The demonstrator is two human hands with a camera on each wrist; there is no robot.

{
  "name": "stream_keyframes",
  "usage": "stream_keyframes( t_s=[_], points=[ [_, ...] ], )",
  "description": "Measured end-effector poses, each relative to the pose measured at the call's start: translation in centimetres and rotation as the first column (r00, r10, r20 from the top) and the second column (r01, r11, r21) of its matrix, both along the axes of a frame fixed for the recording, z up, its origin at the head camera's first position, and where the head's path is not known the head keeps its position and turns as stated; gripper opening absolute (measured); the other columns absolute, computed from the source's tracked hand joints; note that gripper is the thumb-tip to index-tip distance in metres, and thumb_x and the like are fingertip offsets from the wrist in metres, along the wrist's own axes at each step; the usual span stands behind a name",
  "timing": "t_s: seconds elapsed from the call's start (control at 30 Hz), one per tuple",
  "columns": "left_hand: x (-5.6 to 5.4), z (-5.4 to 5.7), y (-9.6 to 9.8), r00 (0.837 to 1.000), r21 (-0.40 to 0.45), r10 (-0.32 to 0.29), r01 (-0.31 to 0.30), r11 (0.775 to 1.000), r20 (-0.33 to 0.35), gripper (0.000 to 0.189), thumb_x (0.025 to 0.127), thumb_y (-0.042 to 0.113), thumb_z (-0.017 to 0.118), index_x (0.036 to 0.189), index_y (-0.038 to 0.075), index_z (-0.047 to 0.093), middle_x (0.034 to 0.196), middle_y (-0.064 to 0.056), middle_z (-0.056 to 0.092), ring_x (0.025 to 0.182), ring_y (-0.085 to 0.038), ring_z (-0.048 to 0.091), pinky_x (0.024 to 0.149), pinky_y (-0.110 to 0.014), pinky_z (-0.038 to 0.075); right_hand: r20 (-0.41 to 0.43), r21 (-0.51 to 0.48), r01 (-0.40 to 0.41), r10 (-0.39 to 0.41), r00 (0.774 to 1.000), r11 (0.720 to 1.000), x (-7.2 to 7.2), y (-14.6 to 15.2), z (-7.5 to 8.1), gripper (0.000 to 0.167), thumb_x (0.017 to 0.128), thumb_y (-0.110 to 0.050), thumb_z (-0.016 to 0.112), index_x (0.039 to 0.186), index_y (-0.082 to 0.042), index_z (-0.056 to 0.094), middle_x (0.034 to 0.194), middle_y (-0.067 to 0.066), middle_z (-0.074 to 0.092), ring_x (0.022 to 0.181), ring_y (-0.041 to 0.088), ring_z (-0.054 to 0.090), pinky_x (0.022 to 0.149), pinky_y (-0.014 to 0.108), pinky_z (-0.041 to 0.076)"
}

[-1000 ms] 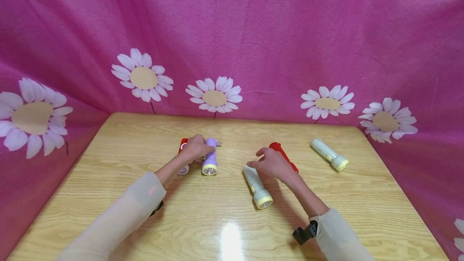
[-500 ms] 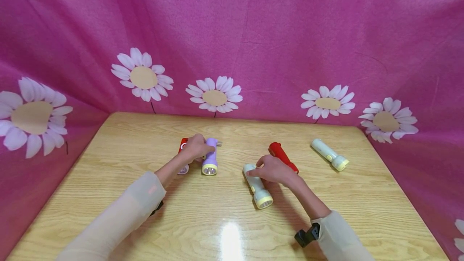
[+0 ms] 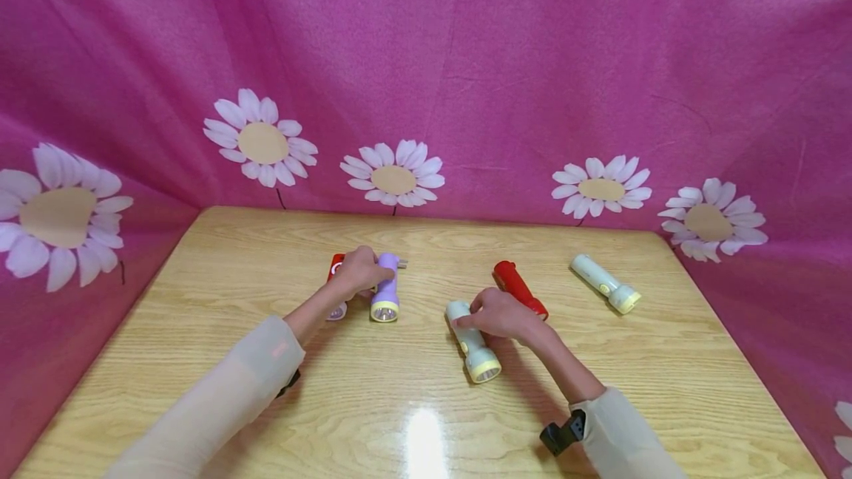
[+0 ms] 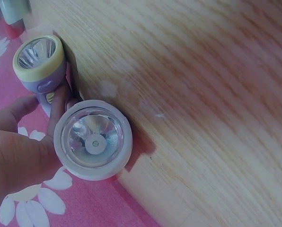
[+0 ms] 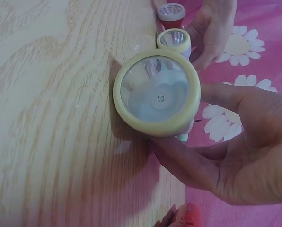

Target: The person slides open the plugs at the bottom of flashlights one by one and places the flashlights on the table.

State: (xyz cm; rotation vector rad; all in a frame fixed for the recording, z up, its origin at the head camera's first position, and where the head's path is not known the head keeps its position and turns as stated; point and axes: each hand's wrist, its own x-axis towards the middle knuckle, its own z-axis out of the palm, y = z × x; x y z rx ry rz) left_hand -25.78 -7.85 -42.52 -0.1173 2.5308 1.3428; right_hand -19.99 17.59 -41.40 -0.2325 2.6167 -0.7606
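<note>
A purple flashlight (image 3: pixel 385 294) with a yellow rim lies left of the table's middle. My left hand (image 3: pixel 356 272) pinches its body between thumb and fingers. Close beside that hand lies a red flashlight (image 3: pixel 336 263), partly hidden by it; its pale round head (image 4: pixel 93 142) faces the left wrist camera. My right hand (image 3: pixel 502 314) holds a pale green flashlight (image 3: pixel 471 346) with a yellow rim, thumb on one side and fingers on the other. That flashlight lies on the table, its yellow rim (image 5: pixel 194 94) large in the right wrist view.
Just behind my right hand lies another red flashlight (image 3: pixel 515 285). Farther right is a second pale green flashlight (image 3: pixel 599 279). The wooden table (image 3: pixel 373 420) meets a pink cloth (image 3: pixel 492 94) with daisies along its back and sides.
My right hand has come down and toward me onto the pale green flashlight and now grips it, uncovering more of the red one behind. The left hand stays on the purple flashlight.
</note>
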Motion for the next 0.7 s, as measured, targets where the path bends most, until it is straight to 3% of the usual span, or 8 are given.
stream_keyframes(
  t_s=[0.37,0.7],
  points=[
    [0.08,-0.08,-0.04,1.0,0.004,-0.002,0.002,1.0,-0.005,0.018,0.088,0.006,0.069,0.094,-0.01,0.063,0.099,-0.022,0.063,0.082,-0.031,0.069,0.059,-0.033,0.061,0.013,0.004,-0.01,0.01,1.0,1.0,-0.01,0.06,-0.39,0.045,0.084,-0.034,0.079,0.058,-0.012,0.05,0.054,-0.005,0.031,0.05,0.01,0.032,0.049,0.022,0.028],
    [0.16,-0.03,-0.05,1.0,0.012,-0.005,0.005,1.0,-0.005,0.016,0.087,0.004,0.067,0.093,-0.01,0.063,0.099,-0.023,0.063,0.081,-0.031,0.068,0.059,-0.033,0.061,0.035,0.003,0.015,-0.015,0.999,1.0,0.01,-0.03,-0.64,0.047,0.085,-0.032,0.079,0.057,-0.013,0.046,0.054,-0.005,0.031,0.049,0.01,0.032,0.048,0.022,0.029]
  ],
)
